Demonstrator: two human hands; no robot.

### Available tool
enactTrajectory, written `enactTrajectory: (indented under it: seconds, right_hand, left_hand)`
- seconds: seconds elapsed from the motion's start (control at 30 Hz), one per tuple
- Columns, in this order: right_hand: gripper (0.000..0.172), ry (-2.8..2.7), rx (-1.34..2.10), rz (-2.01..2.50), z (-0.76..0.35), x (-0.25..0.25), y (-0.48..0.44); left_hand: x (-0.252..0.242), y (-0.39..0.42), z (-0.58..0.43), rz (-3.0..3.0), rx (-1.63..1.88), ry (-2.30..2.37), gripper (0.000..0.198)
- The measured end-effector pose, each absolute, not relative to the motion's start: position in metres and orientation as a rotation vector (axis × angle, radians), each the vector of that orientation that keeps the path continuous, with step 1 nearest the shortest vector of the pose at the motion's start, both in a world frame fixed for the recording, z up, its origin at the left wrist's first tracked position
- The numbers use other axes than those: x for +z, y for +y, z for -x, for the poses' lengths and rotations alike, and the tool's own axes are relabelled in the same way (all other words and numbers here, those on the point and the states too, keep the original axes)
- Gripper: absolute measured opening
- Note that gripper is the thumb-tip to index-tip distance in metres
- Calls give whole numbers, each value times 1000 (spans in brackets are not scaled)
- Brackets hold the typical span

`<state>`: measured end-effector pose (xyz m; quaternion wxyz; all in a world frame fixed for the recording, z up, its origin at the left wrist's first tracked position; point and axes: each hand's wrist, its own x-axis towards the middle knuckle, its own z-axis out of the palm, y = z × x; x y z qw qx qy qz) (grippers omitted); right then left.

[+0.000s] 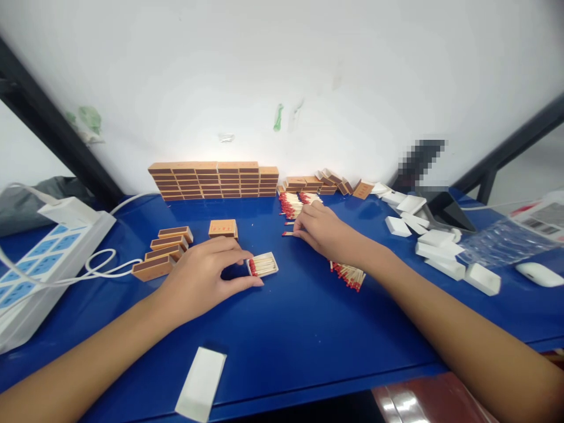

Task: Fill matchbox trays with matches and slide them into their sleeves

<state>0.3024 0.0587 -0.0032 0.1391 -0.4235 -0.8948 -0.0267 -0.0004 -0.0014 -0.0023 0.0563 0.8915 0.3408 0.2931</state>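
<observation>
My left hand (205,276) rests on the blue table (282,335), thumb and fingers pinching the edge of a small white tray of red-tipped matches (263,264). My right hand (324,229) reaches forward to a loose pile of matches (293,205), its fingers curled over a few matches on the table. Another bundle of matches (349,274) lies under my right wrist. A brown matchbox sleeve (222,228) lies just beyond my left hand.
A wall of stacked brown matchboxes (214,179) lines the back. Several brown sleeves (163,251) sit at the left, white inner trays (436,247) at the right. A power strip (39,264) with cables lies far left. One white tray (201,383) lies near the front edge.
</observation>
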Motion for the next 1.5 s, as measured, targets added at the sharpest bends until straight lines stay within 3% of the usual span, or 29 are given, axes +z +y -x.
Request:
enactTrajectory:
  seconds: [0.33,0.73,1.5]
  right_hand:
    - [14,-2578,136,1016,-273,18,14]
    - [21,-2687,-9,998,-250,16,-2]
    - [14,-2553,130,953,-262,15,11]
  left_hand:
    - [-3,0,-1,-2705,896,1042,33]
    - [-4,0,-4,-2722,921,977,31]
    - [-3,-2,-4,-2673,872,926,32]
